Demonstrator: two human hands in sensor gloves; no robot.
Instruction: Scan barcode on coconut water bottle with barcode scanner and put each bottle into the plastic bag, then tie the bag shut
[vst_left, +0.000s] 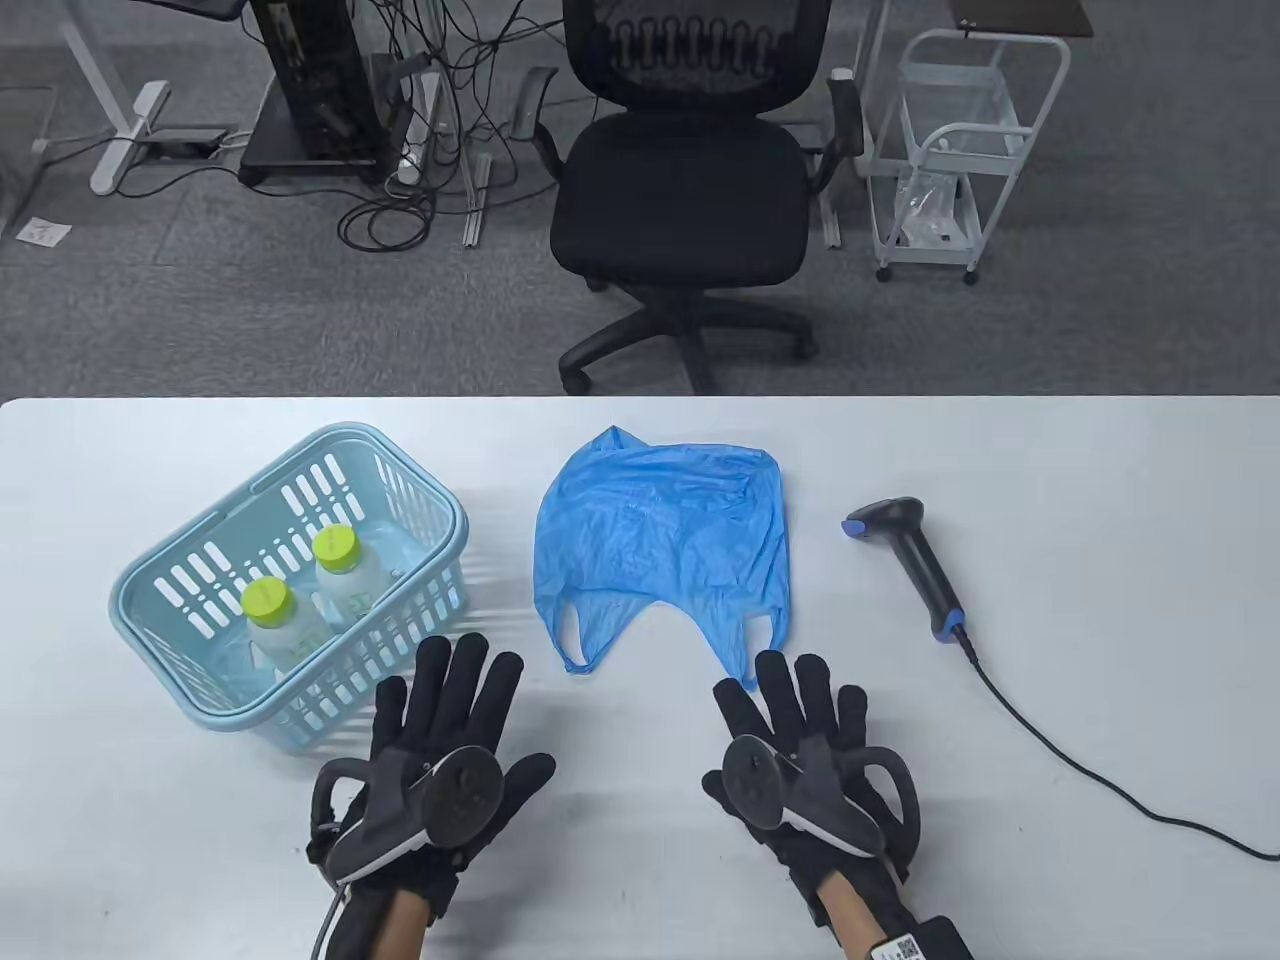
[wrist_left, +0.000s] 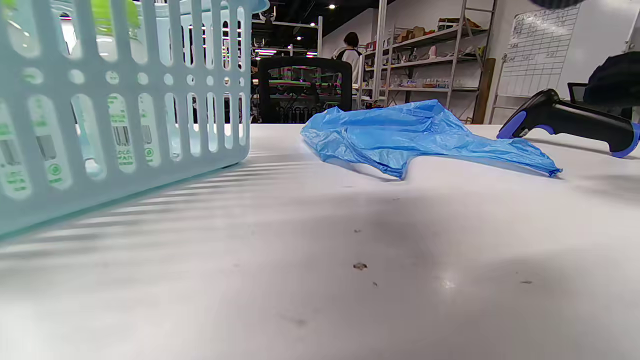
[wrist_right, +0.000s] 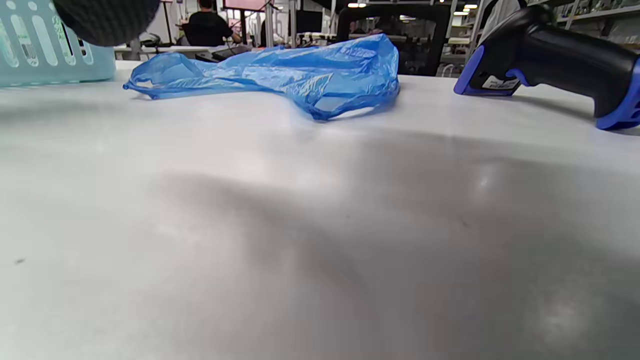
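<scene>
Two white coconut water bottles with lime green caps (vst_left: 268, 598) (vst_left: 335, 549) stand in a light blue basket (vst_left: 160, 570) at the table's left. A crumpled blue plastic bag (vst_left: 660, 530) lies flat in the middle, handles toward me. The black and blue barcode scanner (vst_left: 905, 555) lies at the right on its side, its cable trailing off right. My left hand (vst_left: 450, 700) rests flat on the table just in front of the basket, fingers spread. My right hand (vst_left: 800, 710) lies flat below the bag's handles, fingers straight. Neither hand holds anything.
The white table (vst_left: 1100, 480) ends at a far edge, with a black office chair (vst_left: 690, 190) and a white cart (vst_left: 950, 150) on the floor beyond. The scanner cable (vst_left: 1080, 770) snakes across the table's right side. In the left wrist view the basket wall (wrist_left: 115, 115) stands close at left.
</scene>
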